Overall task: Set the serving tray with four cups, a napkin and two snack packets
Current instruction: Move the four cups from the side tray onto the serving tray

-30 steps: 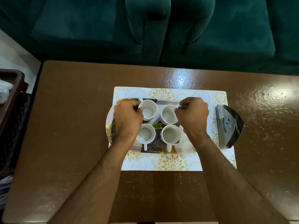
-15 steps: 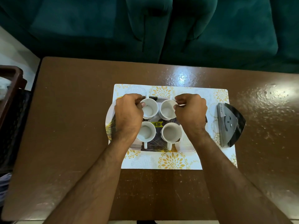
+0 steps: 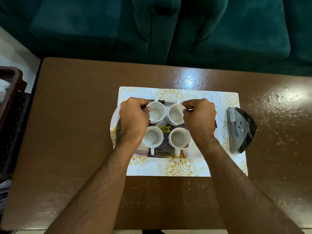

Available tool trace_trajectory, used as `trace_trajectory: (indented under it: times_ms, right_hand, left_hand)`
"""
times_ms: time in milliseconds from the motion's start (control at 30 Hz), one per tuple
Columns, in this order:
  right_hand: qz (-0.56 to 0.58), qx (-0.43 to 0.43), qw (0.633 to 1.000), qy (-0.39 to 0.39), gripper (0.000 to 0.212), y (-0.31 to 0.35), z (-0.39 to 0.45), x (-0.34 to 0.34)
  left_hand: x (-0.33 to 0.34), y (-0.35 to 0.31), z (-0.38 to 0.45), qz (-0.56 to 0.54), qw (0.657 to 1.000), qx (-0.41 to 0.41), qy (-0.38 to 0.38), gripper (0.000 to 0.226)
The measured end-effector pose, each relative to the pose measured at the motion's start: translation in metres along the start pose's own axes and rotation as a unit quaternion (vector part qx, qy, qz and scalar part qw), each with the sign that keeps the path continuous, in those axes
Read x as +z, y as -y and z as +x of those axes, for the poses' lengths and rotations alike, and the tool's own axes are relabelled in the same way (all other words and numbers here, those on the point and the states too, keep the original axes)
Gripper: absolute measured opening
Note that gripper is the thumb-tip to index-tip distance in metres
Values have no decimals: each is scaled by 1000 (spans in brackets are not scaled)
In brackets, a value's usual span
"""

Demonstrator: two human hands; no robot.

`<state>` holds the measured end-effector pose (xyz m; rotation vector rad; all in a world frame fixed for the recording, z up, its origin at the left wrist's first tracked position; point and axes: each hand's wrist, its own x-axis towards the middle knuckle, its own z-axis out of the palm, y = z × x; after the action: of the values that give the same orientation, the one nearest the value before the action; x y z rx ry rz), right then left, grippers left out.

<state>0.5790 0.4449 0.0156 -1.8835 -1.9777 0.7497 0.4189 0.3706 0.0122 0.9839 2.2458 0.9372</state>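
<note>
White ceramic: four cups sit on the tray [image 3: 112,125]. Left hand [image 3: 133,118] pinches the far-left cup [image 3: 156,111], right hand [image 3: 199,115] the far-right cup [image 3: 175,114]. Best to turn both gently, handles outward.

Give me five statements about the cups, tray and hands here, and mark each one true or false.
1. Four white cups stand on the tray. True.
2. The left hand grips the far left cup. True.
3. The near cups' handles point toward the sofa. False: the handles of the near left cup and the near right cup point toward the person.
4. The right hand rests on the bare table. False: it is at the far right cup, over the tray.
5. A yellow price sticker shows between the cups. True.
</note>
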Motion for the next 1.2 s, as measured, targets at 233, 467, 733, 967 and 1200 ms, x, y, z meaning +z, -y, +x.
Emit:
trace_trajectory:
  times_ms: [233, 467, 733, 967, 1200]
  right_hand:
    - [7, 9, 1000, -2, 28, 0, -1, -1]
    - [13, 40, 999, 16, 36, -13, -16, -12]
    - [34, 77, 992, 90, 29, -27, -46, -26]
    - [32, 64, 993, 89, 19, -27, -50, -19]
    - [17, 49, 995, 85, 20, -26, -50, -18]
  left_hand:
    - [-1, -2, -3, 4, 1000, -6, -11, 18]
    - [-16, 12, -21, 43, 995, -92, 10, 18]
    - [-19, 19, -41, -9, 987, -149, 68, 22]
    - [-14, 18, -50, -29, 987, -145, 69, 20]
    - [-12, 18, -53, -32, 987, -143, 66, 19]
